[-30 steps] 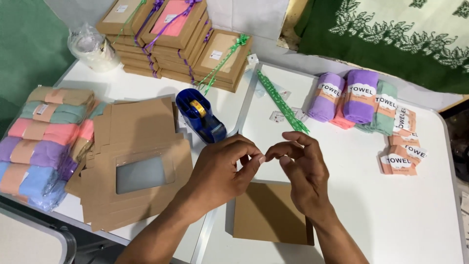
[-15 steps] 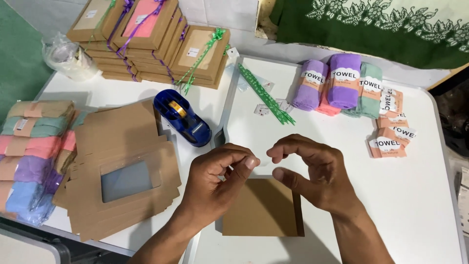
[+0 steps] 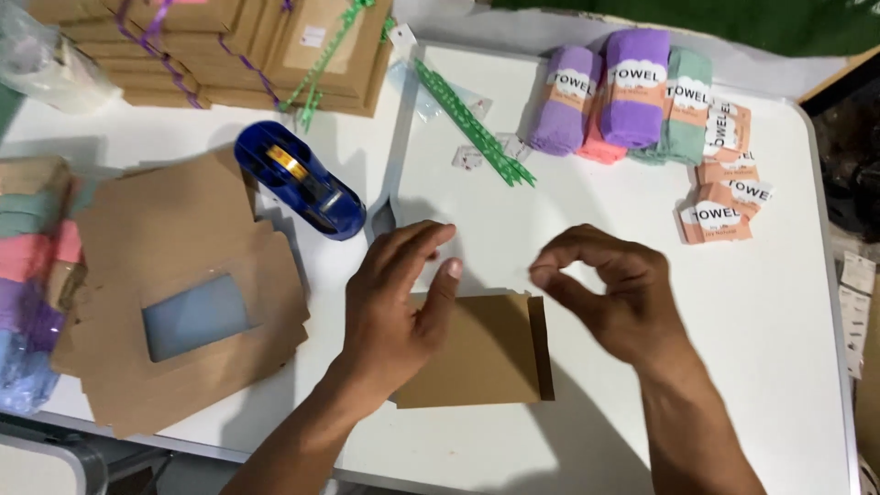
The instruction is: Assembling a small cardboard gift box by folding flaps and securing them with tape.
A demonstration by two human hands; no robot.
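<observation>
Two bare hands are seen above a white desk, and between them, slightly lower, a flat brown cardboard piece is laid on the desk. The left hand is placed over the left edge of this piece, with the fingers stretched out and loosely open; nothing is gripped by it. The right hand is held just beside the upper right corner of the piece, with the thumb and forefinger curled towards each other as in a pinch; whether something thin is held there cannot be told.

The cardboard piece is plain, rectangular and flat, with a darker folded strip along its right side.

To the left, a pile of flat brown box blanks with a clear window is lying, and behind it a blue tape dispenser is standing. Tied brown boxes are stacked at the far edge. A green patterned ribbon is stretched near the middle, and rolled towels in purple and green with small orange packs are kept at the far right. Folded coloured cloths are seen at the left border. Nothing is lying between the hands and the piece.
</observation>
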